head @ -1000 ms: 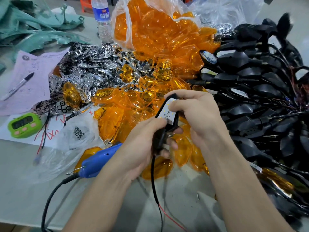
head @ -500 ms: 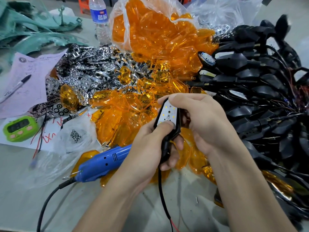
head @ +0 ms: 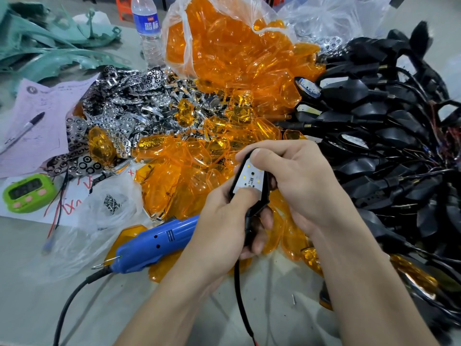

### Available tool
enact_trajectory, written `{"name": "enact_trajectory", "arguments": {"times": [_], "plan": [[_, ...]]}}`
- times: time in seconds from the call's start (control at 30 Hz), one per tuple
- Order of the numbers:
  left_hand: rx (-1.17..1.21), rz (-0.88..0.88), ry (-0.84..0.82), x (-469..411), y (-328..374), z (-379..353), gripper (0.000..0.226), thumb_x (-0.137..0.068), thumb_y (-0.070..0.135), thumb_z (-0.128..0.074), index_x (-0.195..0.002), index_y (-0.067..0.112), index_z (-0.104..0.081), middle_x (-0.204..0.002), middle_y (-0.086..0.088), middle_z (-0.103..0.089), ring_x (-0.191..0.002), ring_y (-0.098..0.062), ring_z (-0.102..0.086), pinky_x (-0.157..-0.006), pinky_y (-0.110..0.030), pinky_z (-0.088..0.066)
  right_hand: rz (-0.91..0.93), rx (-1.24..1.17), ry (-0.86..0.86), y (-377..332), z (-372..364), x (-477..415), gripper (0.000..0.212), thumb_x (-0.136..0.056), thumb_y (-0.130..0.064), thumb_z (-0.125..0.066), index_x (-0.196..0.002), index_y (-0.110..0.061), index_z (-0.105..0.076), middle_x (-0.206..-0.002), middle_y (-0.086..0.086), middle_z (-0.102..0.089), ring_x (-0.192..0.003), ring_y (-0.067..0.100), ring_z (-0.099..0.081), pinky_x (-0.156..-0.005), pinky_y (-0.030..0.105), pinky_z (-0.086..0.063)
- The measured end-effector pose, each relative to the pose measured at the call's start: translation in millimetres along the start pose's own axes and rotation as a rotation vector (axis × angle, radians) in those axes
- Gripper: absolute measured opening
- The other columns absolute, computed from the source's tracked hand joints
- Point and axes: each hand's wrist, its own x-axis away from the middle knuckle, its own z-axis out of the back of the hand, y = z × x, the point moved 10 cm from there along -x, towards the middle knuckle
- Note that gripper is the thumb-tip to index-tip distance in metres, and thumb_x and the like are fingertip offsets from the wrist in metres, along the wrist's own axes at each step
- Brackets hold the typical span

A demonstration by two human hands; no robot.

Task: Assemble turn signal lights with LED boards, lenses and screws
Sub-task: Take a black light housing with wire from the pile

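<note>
Both hands hold one black turn signal housing (head: 262, 205) upright over the table, its white LED board (head: 250, 176) facing me. My left hand (head: 224, 231) grips the stem, thumb pressed on the board's lower edge. My right hand (head: 296, 181) curls round the housing's top and right side, thumb on the board's upper end. Its black cable (head: 240, 303) hangs down. Loose amber lenses (head: 174, 171) lie heaped behind, chrome reflectors (head: 129, 108) further left. A clear bag holds small screws (head: 111, 204).
A blue electric screwdriver (head: 154, 243) lies by my left wrist with its cord trailing to the near edge. Black housings with wires (head: 386, 146) pile up on the right. A bag of amber lenses (head: 224, 46), water bottle (head: 147, 28), green timer (head: 27, 192), papers and pen (head: 22, 132) stand further back.
The housing has come upright with the LED board turned more fully toward me. My left thumb has slid up from the stem onto the board's lower edge.
</note>
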Motion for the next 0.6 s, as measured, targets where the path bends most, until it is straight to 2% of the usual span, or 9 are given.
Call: {"name": "enact_trajectory", "arguments": {"times": [0.07,0.13,0.23,0.27,0.33,0.37,0.4,0.5,0.6], "plan": [[-0.02,-0.001,0.046,-1.4,-0.7,2.6,0.02,-0.106,0.022,-0.045,-0.094,0.013,-0.057,-0.065,-0.01,-0.06,-0.038,-0.018,-0.042,-0.038,-0.02,-0.028,0.005,0.009,0.02,0.7,-1.5,-1.1,0.028,-0.096,-0.003,-0.059,-0.082,-0.013,-0.082,-0.085,0.014,-0.077,-0.09,0.04,-0.07,-0.07,0.047,-0.058],[-0.034,-0.009,0.097,-2.2,-0.8,5.7,0.025,-0.106,0.027,-0.046,-0.09,0.011,-0.057,-0.063,-0.01,-0.059,-0.036,-0.018,-0.041,-0.037,-0.019,-0.028,0.019,0.025,0.035,0.2,-3.4,-2.0,0.029,-0.095,-0.003,-0.06,-0.082,-0.015,-0.082,-0.083,0.01,-0.077,-0.087,0.037,-0.071,-0.069,0.046,-0.059],[-0.044,-0.036,0.162,-2.9,3.2,13.1,0.029,-0.105,0.028,-0.049,-0.081,0.017,-0.062,-0.062,-0.01,-0.059,-0.039,-0.019,-0.045,-0.035,-0.022,-0.031,0.071,0.07,0.03,-3.9,-8.2,-2.7,0.027,-0.096,-0.008,-0.061,-0.084,-0.02,-0.083,-0.079,0.01,-0.076,-0.08,0.043,-0.069,-0.065,0.057,-0.06],[-0.049,-0.046,0.178,-3.3,5.4,16.2,0.031,-0.105,0.028,-0.05,-0.079,0.017,-0.063,-0.063,-0.01,-0.06,-0.042,-0.019,-0.048,-0.036,-0.023,-0.033,0.091,0.085,0.025,-5.4,-10.3,-2.6,0.027,-0.096,-0.009,-0.061,-0.084,-0.021,-0.083,-0.076,0.009,-0.075,-0.074,0.041,-0.069,-0.059,0.055,-0.059],[-0.048,-0.073,0.202,-4.9,9.4,22.4,0.035,-0.106,0.028,-0.05,-0.078,0.013,-0.064,-0.063,-0.01,-0.062,-0.046,-0.019,-0.053,-0.038,-0.026,-0.038,0.124,0.126,0.013,-7.8,-15.5,-2.7,0.028,-0.096,-0.01,-0.06,-0.084,-0.021,-0.082,-0.068,0.003,-0.073,-0.056,0.023,-0.065,-0.046,0.037,-0.052],[-0.038,-0.082,0.22,-5.4,10.1,25.5,0.037,-0.106,0.028,-0.05,-0.076,0.012,-0.064,-0.062,-0.01,-0.062,-0.046,-0.019,-0.053,-0.038,-0.025,-0.038,0.128,0.142,0.006,-8.3,-18.3,-2.9,0.028,-0.097,-0.009,-0.06,-0.084,-0.021,-0.082,-0.066,0.001,-0.072,-0.051,0.016,-0.062,-0.044,0.028,-0.049],[-0.027,-0.083,0.244,-5.6,10.1,28.7,0.039,-0.106,0.028,-0.05,-0.074,0.012,-0.064,-0.062,-0.011,-0.062,-0.044,-0.019,-0.052,-0.038,-0.024,-0.037,0.125,0.152,0.0,-7.8,-21.3,-4.0,0.028,-0.097,-0.009,-0.061,-0.083,-0.021,-0.082,-0.066,0.001,-0.072,-0.049,0.015,-0.061,-0.043,0.026,-0.047],[0.02,-0.069,0.321,-3.4,6.1,40.2,0.037,-0.105,0.027,-0.053,-0.075,0.008,-0.061,-0.061,-0.013,-0.059,-0.041,-0.016,-0.047,-0.035,-0.021,-0.033,0.11,0.201,-0.011,-5.6,-32.2,-9.0,0.027,-0.096,-0.008,-0.062,-0.083,-0.021,-0.082,-0.068,0.002,-0.074,-0.053,0.028,-0.066,-0.042,0.031,-0.05],[0.031,-0.029,0.367,-2.5,2.3,57.4,0.036,-0.104,0.026,-0.051,-0.076,0.006,-0.06,-0.061,-0.013,-0.058,-0.038,-0.016,-0.045,-0.034,-0.02,-0.029,0.066,0.277,-0.033,1.1,-48.5,-17.6,0.028,-0.096,-0.008,-0.062,-0.083,-0.023,-0.082,-0.065,-0.003,-0.074,-0.042,0.02,-0.062,-0.038,0.029,-0.049]]}}
